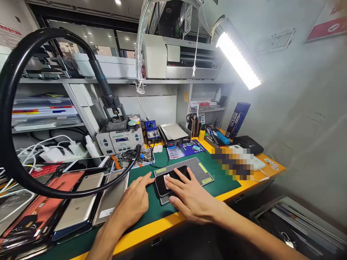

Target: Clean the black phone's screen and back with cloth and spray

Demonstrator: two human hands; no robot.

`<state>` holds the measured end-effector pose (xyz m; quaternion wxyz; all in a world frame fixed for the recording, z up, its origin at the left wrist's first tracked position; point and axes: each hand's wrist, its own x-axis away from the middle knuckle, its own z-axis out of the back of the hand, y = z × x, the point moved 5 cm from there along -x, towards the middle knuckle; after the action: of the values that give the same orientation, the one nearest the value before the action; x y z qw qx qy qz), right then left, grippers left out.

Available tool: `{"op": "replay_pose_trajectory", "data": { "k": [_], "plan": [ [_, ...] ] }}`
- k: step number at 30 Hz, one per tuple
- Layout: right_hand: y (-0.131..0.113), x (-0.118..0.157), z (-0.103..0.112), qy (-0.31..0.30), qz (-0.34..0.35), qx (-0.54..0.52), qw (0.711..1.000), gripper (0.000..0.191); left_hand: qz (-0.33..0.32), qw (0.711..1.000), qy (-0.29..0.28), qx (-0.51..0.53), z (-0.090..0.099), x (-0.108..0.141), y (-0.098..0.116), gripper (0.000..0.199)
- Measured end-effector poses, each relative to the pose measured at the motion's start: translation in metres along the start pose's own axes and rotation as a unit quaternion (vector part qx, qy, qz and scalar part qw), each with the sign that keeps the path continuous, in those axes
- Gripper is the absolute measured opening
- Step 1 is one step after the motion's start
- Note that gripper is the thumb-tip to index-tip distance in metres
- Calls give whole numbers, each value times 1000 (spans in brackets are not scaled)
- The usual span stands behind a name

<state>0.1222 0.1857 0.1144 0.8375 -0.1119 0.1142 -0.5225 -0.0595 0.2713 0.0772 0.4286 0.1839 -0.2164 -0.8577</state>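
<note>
A black phone [159, 187] lies flat, screen up, on a grey perforated pad [199, 169] over the green mat [225, 182]. My right hand [189, 195] rests on the phone with its fingers spread, pressing a small white piece [166, 181] against the screen. At the phone's left edge is my left hand [137, 196], its index finger stretched out to touch the edge and its other fingers curled. Part of the screen is hidden under my right fingers.
Several phones and phone shells, including a gold one [81, 198], lie at the left. A black hose [54, 193] loops above them. Behind stand a soldering station [119, 141] and a flat heating plate [175, 131]. A lamp [238, 59] hangs above right.
</note>
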Motion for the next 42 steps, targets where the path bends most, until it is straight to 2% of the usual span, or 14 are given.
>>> {"op": "replay_pose_trajectory", "data": {
  "k": [7,11,17,26,30,36,42],
  "plan": [
    [56,27,17,15,-79,36,996,56,9,1000,2,-6,3,0,3,62],
    [68,36,17,3,-89,36,995,55,8,1000,11,0,3,-1,3,62],
    [55,39,15,30,-78,59,995,57,7,1000,6,8,1,0,2,63],
    [-15,-2,-3,8,20,12,1000,59,-6,1000,10,-8,2,0,2,62],
    [-32,-11,-9,20,42,22,999,59,-6,1000,13,-9,1,1,1,61],
    [-30,1,-15,19,29,25,999,59,-7,1000,11,-4,-1,0,-1,61],
    [0,22,-11,44,-20,56,997,56,-4,1000,7,3,1,0,2,61]
  ]
}}
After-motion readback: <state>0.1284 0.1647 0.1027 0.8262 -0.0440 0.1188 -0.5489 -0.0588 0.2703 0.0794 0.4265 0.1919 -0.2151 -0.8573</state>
